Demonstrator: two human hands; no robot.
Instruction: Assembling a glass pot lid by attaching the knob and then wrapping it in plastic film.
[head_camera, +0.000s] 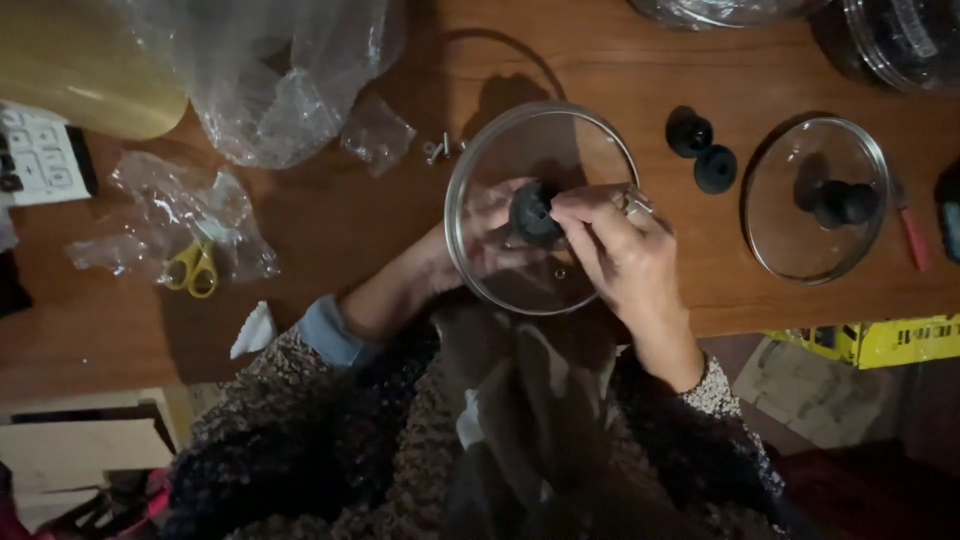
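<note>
At frame centre, the right hand (625, 255) pinches a black round plastic knob (534, 213) atop the middle of a clear round glass lid (480, 180), while the left hand (480, 245), beneath the glass, grips the lid from the underside.

At ten o'clock, crumpled clear plastic bag (275, 85); at nine, yellow-handled scissors (193, 268); at three, second glass lid (815, 200), two black knobs (702, 152) alongside.
</note>
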